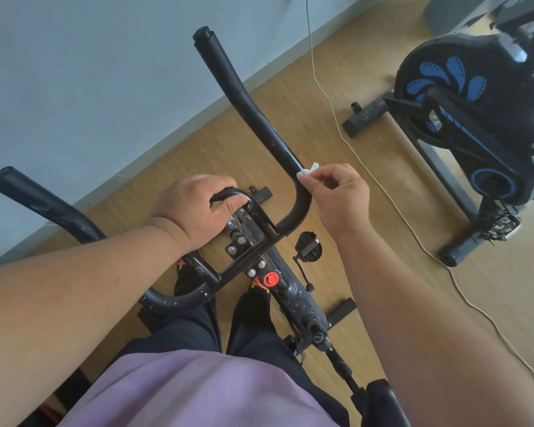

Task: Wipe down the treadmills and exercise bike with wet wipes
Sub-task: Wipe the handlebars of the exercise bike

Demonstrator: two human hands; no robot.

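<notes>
I stand over a black exercise bike whose handlebar (253, 109) forks into two long horns. My left hand (195, 208) grips the small inner loop of the bar at its middle. My right hand (336, 192) pinches a small crumpled white wet wipe (306, 173) and holds it against the right horn, just above its bend. The bar's black coating is speckled with pale marks. The bike's frame (293, 291) with a red knob runs down between my legs.
A second exercise bike (463, 97), black with blue flywheel markings, stands at the right on the wooden floor. A thin white cord (392, 204) snakes across the floor between the two bikes. A pale wall (74, 72) runs along the left.
</notes>
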